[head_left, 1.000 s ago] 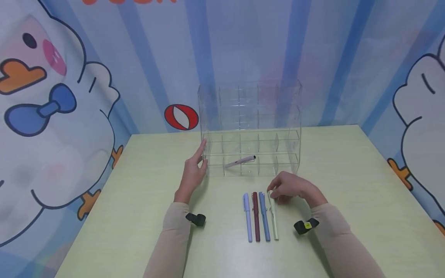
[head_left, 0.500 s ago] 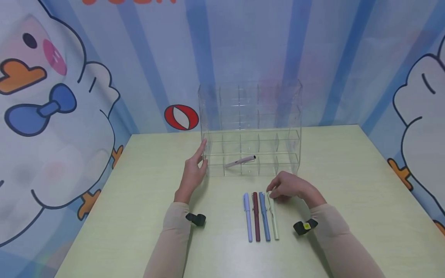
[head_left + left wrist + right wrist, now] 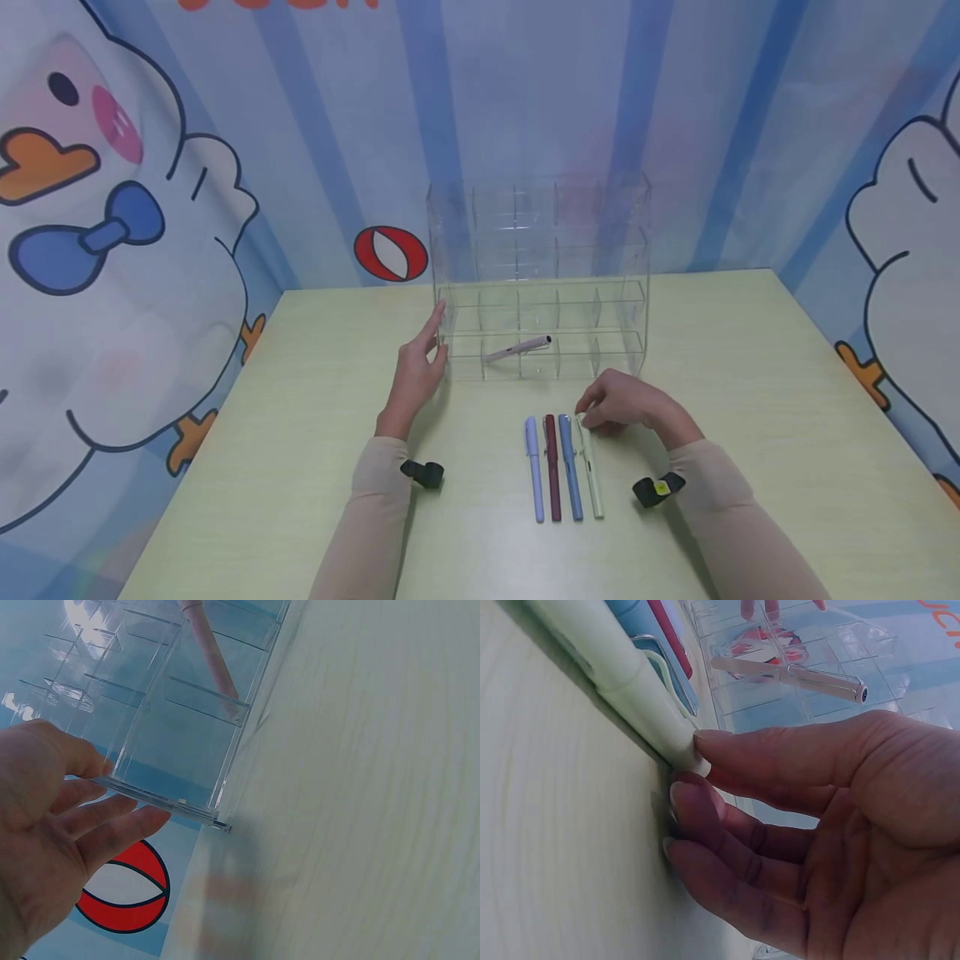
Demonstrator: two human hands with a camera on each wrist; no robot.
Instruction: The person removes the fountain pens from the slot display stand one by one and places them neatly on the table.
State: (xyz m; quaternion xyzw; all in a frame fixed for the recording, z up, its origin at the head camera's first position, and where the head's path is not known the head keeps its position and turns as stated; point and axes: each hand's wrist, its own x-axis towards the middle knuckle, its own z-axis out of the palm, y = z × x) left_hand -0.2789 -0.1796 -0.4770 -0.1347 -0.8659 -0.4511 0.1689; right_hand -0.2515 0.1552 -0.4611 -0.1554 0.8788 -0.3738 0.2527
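Observation:
My left hand (image 3: 415, 375) holds the left side of a clear acrylic pen rack (image 3: 577, 315); in the left wrist view, thumb and fingers lie at its side panel (image 3: 161, 801). A pinkish pen (image 3: 517, 347) leans slanted in the rack's lowest row. In front of the rack, my right hand (image 3: 626, 400) pinches the capped end of a pale green pen (image 3: 591, 475) between thumb and fingers. The right wrist view shows the thumb on this pen's cap (image 3: 656, 720), with the pen close along the table. The other fingers are curled beneath.
Left of the green pen lie a blue pen (image 3: 572, 475), a dark red pen (image 3: 552, 475) and a lavender pen (image 3: 535, 475), side by side on the pale table (image 3: 300, 467). Behind the rack hangs a blue striped cloth (image 3: 360, 125) with cartoon ducks.
The far end of the pale green pen has shifted very slightly to the right. My right hand has moved slightly left; the left hand and the rack stay still.

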